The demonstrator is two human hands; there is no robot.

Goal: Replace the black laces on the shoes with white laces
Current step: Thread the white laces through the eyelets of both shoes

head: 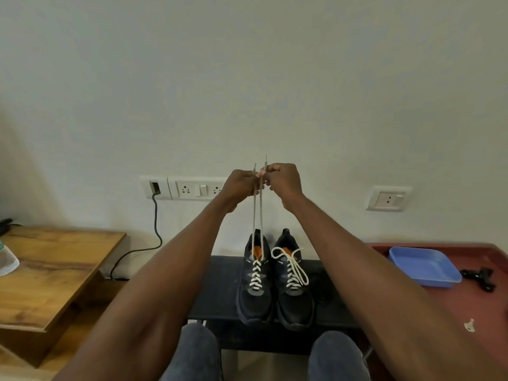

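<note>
Woven cloth lace (258,215), matt mesh shoes (254,292), grained glossy wooden table (55,270), smooth plastic tray (424,266).

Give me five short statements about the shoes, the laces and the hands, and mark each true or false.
1. Both hands, left hand and right hand, pinch the ends of the white lace held up above the left shoe. True.
2. The right shoe carries a black lace. False: its lace is white and tied in a bow.
3. The shoes stand side by side on a dark bench. True.
4. The blue tray sits on the wooden table at the left. False: it sits on the reddish surface at the right.
5. The left shoe's lace is already tied. False: its ends are pulled upward, untied.
</note>
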